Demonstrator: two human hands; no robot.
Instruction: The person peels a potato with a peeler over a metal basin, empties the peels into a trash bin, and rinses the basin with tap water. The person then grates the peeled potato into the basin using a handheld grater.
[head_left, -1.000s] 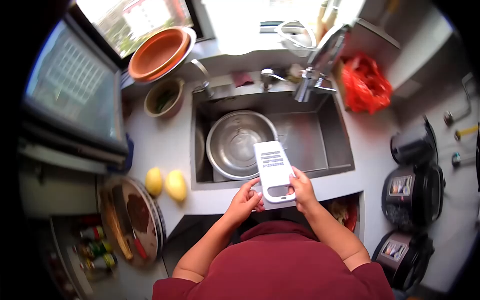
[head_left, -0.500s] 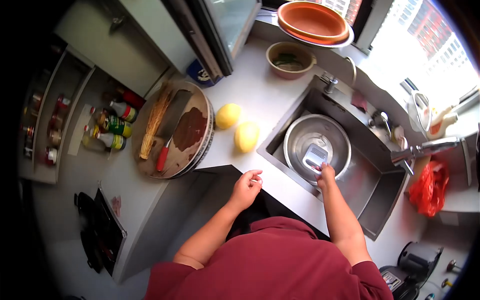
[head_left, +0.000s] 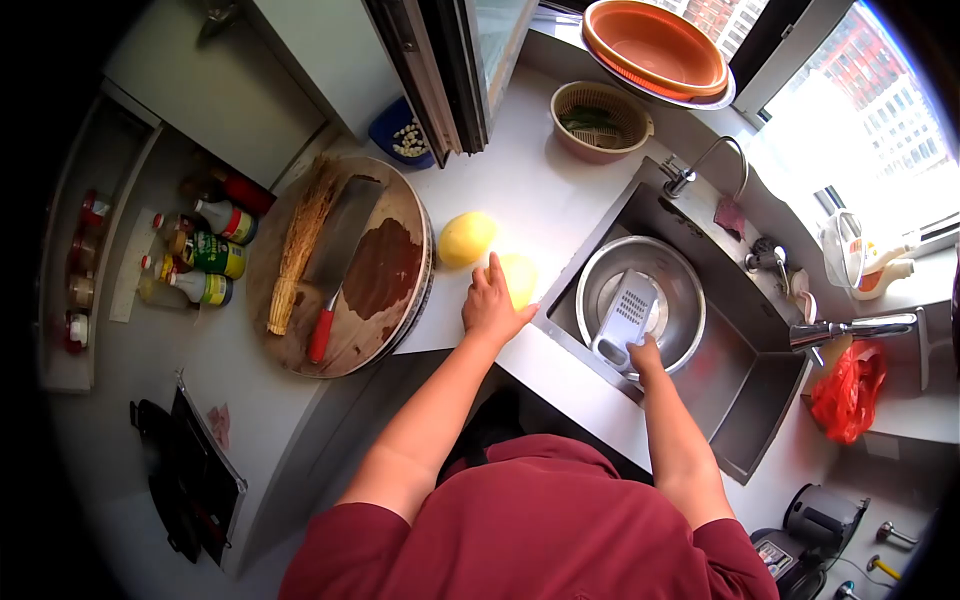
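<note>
Left hand, fingers apart, at near potato; right hand, fingers clamped on grater over bowl. Far potato looks peeled, uncut.

- My left hand covers part of a yellow potato; I can't tell whether it's gripped.
- My right hand hides one edge of the grater.
- The window frame hides part of the blue bowl.
- Bottle labels: too small to read.
</note>
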